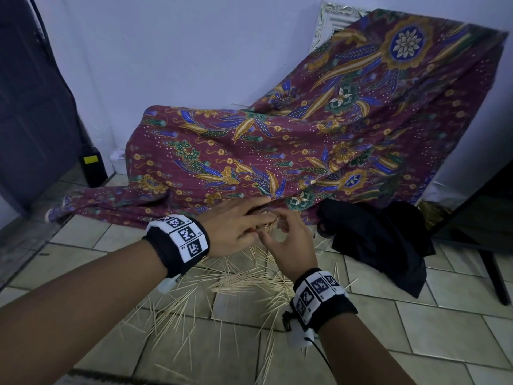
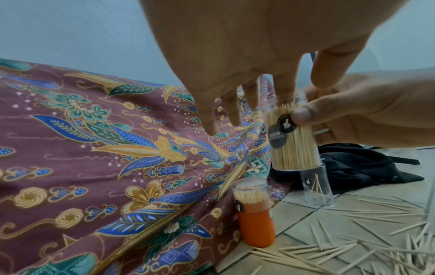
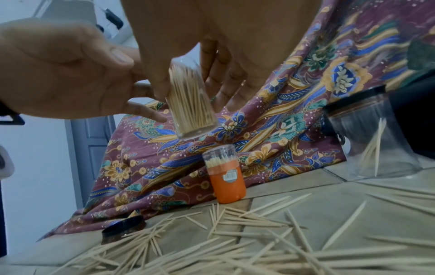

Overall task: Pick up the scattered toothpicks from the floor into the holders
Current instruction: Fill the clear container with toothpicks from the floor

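Above the tiled floor [image 1: 416,323], the right hand [image 1: 288,245] pinches a full clear holder [image 2: 292,137] upright while the left hand [image 1: 236,229] hovers flat, fingers straight, over it.

Three views, one corner of tiled floor [image 1: 416,326]

Head camera looks down and forward from above; both wrist cameras sit low and close, sharing the orange holder [image 2: 255,223] [image 3: 227,182] at six o'clock.

Capped holder [image 2: 255,214] on floor [image 2: 353,232] among toothpicks [image 2: 329,249], against cloth [image 2: 105,148]
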Demonstrator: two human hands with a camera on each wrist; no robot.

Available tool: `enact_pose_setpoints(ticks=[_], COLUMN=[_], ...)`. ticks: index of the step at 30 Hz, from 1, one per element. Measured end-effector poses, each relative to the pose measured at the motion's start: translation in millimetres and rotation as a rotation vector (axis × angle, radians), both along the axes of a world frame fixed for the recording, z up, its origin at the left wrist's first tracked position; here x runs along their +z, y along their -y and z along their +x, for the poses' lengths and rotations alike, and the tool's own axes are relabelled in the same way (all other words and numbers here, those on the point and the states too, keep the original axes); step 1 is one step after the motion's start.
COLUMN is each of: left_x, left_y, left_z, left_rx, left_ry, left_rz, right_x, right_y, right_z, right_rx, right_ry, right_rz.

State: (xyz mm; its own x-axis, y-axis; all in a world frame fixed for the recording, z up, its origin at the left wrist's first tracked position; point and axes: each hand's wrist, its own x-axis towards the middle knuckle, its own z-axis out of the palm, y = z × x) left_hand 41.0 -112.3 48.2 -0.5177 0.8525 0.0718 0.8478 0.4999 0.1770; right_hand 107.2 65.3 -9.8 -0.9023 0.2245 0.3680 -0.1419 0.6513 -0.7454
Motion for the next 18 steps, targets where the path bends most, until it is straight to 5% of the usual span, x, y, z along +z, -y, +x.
enact_pose_setpoints(ticks=[14,18], left_x=[4.1,4.2], left_y=[-5.7,-7.6], left_z=[0.5,0.5], left_rx=[-0.003,0.001], left_ry=[-0.061,0.017], left_rz=[-0.118,-0.023], right_x=[-1.3,-2.8], right_y=[-6.6,-8.3], right_z=[2.8,3.8], right_rx=[0.01,0.011], right_ry=[-0.013,-0.013], right_rz=[0.023,0.023])
